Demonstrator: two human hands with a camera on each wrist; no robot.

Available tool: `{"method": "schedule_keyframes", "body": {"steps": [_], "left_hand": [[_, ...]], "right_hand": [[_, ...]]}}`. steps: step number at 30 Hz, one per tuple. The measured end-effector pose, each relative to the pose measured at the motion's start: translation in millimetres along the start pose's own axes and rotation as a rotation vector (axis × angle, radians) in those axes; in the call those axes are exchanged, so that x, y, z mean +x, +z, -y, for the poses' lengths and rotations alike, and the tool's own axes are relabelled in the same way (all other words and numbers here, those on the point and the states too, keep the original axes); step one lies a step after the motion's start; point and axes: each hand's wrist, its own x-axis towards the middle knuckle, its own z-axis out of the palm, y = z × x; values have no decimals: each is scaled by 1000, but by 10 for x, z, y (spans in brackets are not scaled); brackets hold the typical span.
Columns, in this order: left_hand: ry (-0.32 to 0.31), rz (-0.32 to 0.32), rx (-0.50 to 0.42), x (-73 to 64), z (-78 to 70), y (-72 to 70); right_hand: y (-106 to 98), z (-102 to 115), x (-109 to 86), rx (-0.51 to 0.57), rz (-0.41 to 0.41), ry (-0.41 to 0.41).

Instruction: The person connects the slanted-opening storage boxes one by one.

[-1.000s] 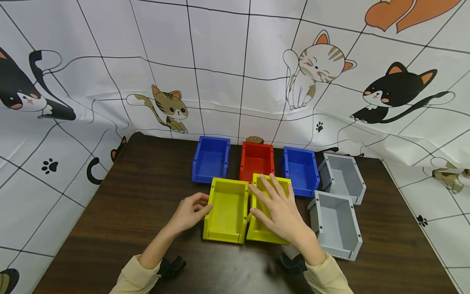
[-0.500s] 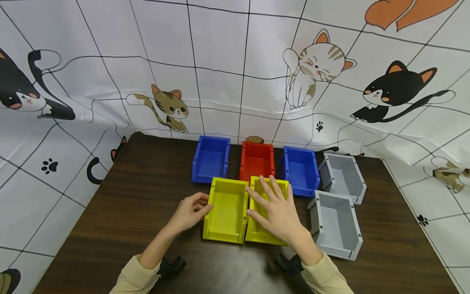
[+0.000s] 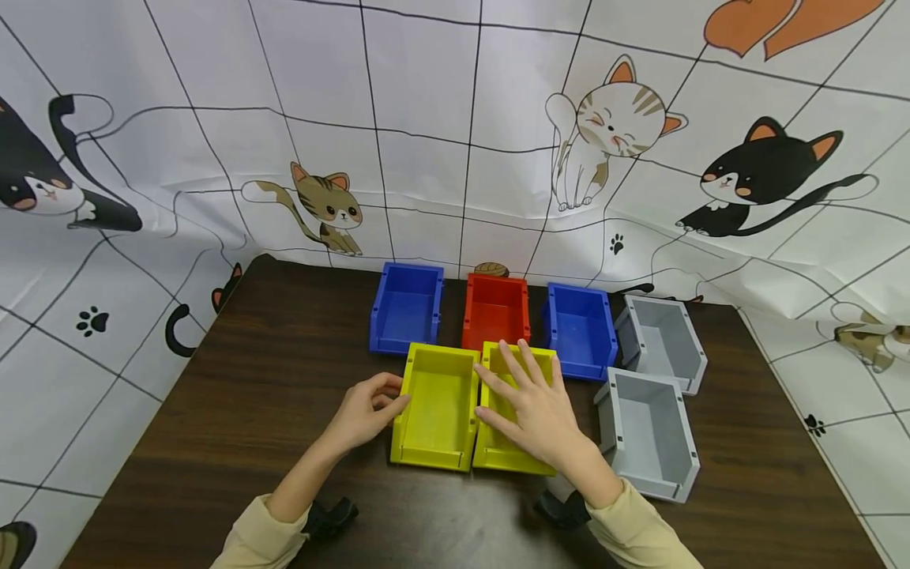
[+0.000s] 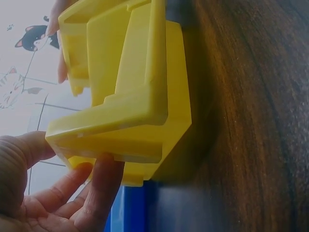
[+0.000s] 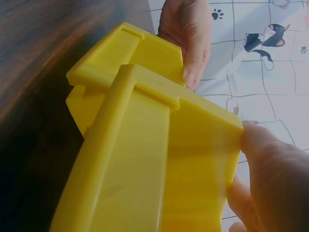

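Observation:
Two yellow plastic bins stand side by side on the table in the head view, their adjoining walls close together. My left hand (image 3: pixel 366 411) is at the outer side of the left yellow bin (image 3: pixel 437 411). In the left wrist view its loosely bent fingers (image 4: pixel 104 179) lie against the bin's outside wall, the thumb near the rim. My right hand (image 3: pixel 543 419) lies spread over the right yellow bin (image 3: pixel 498 450), fingers mostly straight, covering much of it. The right wrist view shows the thumb at that bin's rim; the fingertips' exact contact is partly hidden.
Behind the yellow bins stand a blue bin (image 3: pixel 407 308), a red bin (image 3: pixel 495 312) and another blue bin (image 3: pixel 581 332). Two grey bins (image 3: pixel 650 431) (image 3: pixel 663 340) stand to the right. A cat-print sheet (image 3: pixel 426 158) hangs behind the dark wooden table (image 3: pixel 284 356).
The right hand has moved slightly left together with the right yellow bin, narrowing the gap to the left yellow bin. The left hand has stayed in place.

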Motion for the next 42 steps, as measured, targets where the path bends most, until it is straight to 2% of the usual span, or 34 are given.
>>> {"method": "schedule_keyframes", "body": {"steps": [7,11,19,27,32,36,42], "left_hand": [[0,1,-1,-5,26,-2],[-3,-1,-7,-4,31,4],[0,-4,-1,-28,34,-22],[9,-5,4,-36,36,-52],[4,-29,9,-33,21,-24],[-8,-31,4,-28,33,-20],[-11,-27,-8,-22,43,-20]], "right_hand": [[29,7,-3,5,49,18],[71,2,-14,6,40,25],[277,17,-59,5,54,11],[203,46,9,-62,64,-12],[155,43,31,-34,65,-47],[164,42,34,20,13,-69],[126,-21,-12,113,-168,-83]]}}
